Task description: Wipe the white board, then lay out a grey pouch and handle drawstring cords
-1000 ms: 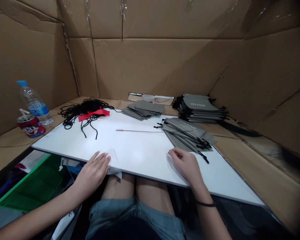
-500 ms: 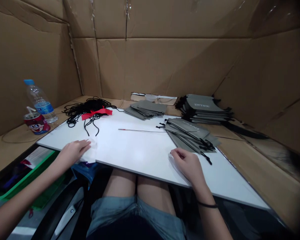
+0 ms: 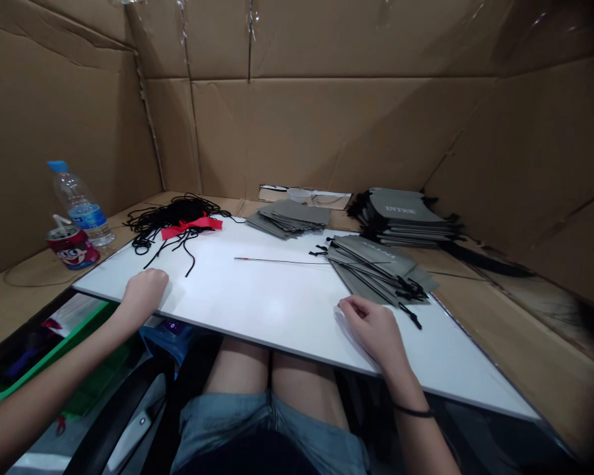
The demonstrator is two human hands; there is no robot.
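Logged from here: left hand [image 3: 144,295] lies loosely open and empty on the white board [image 3: 257,313]; right hand [image 3: 369,331] rests lightly curled, gripping nothing I can see (grey drawstring bags [image 3: 371,265] just beside).

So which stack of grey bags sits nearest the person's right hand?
The loose, fanned stack just beyond the right hand; the other two stacks lie further back.

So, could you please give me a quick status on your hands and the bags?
Left hand empty on white board near edge. Right hand resting beside gray drawstring bags. Thin rod lying left of them.
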